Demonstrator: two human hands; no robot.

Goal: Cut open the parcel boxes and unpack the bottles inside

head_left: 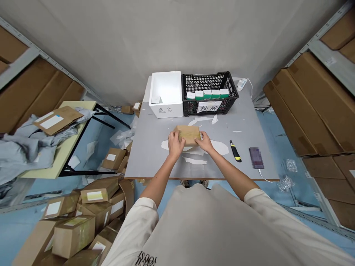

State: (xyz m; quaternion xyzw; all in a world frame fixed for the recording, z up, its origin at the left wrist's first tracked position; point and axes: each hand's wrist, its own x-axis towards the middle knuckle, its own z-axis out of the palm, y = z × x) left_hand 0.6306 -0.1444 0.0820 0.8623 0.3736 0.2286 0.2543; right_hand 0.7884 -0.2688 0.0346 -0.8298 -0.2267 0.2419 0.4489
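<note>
**Item 1, grip.** The left hand [175, 145] and the right hand [204, 142] clasp a small taped cardboard parcel [188, 134] from either side. The left fingers [179, 137] curve over its near left corner, and the right fingers [199, 136] press on its right end. Both hands are closed on it, with no gap between fingers and cardboard, and the parcel sits between them.

**Item 2, location.** The parcel is over the middle of a grey worktable [149, 155], close to its near edge.

**Item 3, tabletop, clock positions from the parcel.** At 11 o'clock, a white foam box [165, 96]. At 12 to 1 o'clock, a black plastic crate [210, 93] holding a row of white-and-green cartons [207, 94]. At 3 o'clock, a yellow-and-black utility knife [235, 150], and beyond it a blurred phone [256, 157].

**Item 4, surroundings.** At 9 o'clock, a folding table [59, 144] with grey mailers [24, 151]. At 7 o'clock, a heap of cardboard parcels [73, 236] on the floor. At 3 o'clock, metal shelving stacked with large cartons [310, 107].
</note>
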